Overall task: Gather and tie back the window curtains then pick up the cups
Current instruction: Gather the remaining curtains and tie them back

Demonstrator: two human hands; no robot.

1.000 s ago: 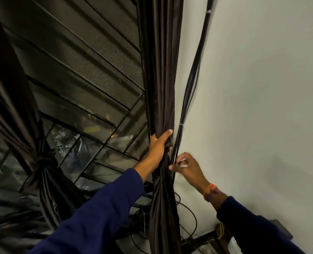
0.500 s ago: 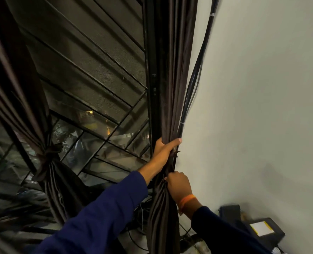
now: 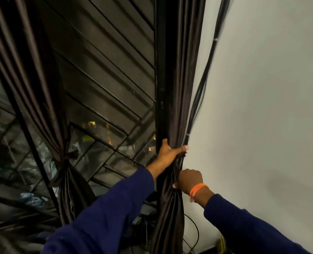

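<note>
Left hand (image 3: 167,154) wrapped round gathered right curtain (image 3: 177,99), right hand (image 3: 189,179) gripping it just below

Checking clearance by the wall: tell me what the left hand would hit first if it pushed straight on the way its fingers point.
Probably the black cables against the white wall; the left hand grips the gathered curtain, fingers pointing right. Depth is unclear.

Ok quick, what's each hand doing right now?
Left hand: grips the gathered right curtain.
Right hand: grips the same curtain just below the left hand.
</note>
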